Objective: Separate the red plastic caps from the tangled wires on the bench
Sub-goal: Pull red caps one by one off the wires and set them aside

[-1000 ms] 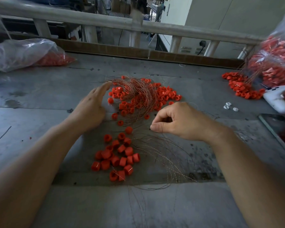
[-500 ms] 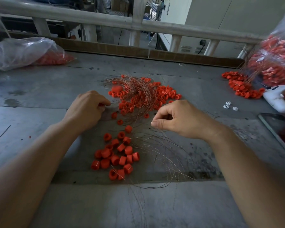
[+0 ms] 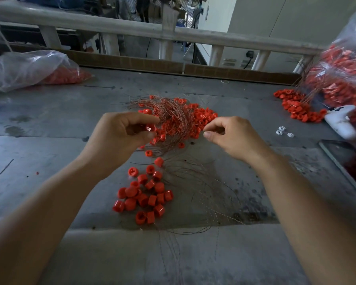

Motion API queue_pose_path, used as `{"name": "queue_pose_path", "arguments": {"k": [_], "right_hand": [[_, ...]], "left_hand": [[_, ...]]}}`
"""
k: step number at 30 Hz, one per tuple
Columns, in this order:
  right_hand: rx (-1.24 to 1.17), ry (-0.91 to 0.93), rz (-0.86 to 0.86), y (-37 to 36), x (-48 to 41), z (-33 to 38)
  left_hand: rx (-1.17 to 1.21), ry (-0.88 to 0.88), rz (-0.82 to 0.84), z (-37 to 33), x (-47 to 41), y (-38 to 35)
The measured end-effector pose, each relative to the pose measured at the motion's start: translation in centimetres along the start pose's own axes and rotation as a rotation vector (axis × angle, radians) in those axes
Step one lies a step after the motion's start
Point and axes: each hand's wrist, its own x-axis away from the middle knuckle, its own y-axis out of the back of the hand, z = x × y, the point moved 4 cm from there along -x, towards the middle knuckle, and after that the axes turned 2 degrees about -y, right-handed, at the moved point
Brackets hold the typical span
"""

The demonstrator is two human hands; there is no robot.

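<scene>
left grip [image 3: 119, 138] curled round a red cap [image 3: 150, 127], held up beside the tangle [image 3: 173, 118], probably so the right grip [image 3: 234, 138], pinched on what seemed a wire too fine to make out, could draw it free. freed caps [image 3: 146, 194] lay piled nearer the person, loose wires [image 3: 203, 182] beside them on the bench [image 3: 49, 151]. half a second earlier the left grip sat low at the tangle's edge; both had since lifted.

caps [image 3: 144, 198]: red plastic, smooth, slight gloss. wires [image 3: 173, 118]: thin bare metal, coppery sheen. bench [image 3: 49, 128]: dull grey, matt, stained and scuffed. far-left corner bag [image 3: 25, 68] and right edge bag [image 3: 341, 64]: clear glossy plastic film, creased. far edge strip [image 3: 132, 60]: brown cardboard, matt.
</scene>
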Motion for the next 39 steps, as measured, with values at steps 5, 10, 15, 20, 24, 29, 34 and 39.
{"name": "queue_pose_path", "arguments": {"k": [5,10,15,20,24,29,34,39], "right_hand": [[-0.061,0.048,0.038,-2.5,-0.2,0.4],[-0.077,0.115,-0.03,-3.3,-0.7,0.6],[-0.204,0.192,-0.185,-1.9,-0.5,1.1],[-0.552,0.158,-0.331,0.7,0.0,1.3],[-0.878,0.21,-0.416,2.6,1.0,1.8],[-0.915,0.32,-0.527,4.3,2.1,2.6],[-0.484,0.511,-0.41,2.6,3.0,4.8],[-0.143,0.681,-0.248,-0.4,3.6,6.3]], "left_hand": [[-0.045,-0.019,0.046,-0.1,0.5,-1.0],[-0.047,-0.025,0.068,0.0,0.6,-1.2],[-0.045,-0.018,0.1,0.0,0.7,-1.5],[-0.035,-0.01,0.113,0.0,0.8,-1.8],[-0.002,-0.011,0.118,0.0,1.0,-1.9],[-0.002,-0.026,0.114,-0.2,1.2,-1.6],[0.163,0.01,0.12,-1.1,1.4,-1.8],[0.233,-0.003,0.119,-1.7,1.6,-1.9]]}}
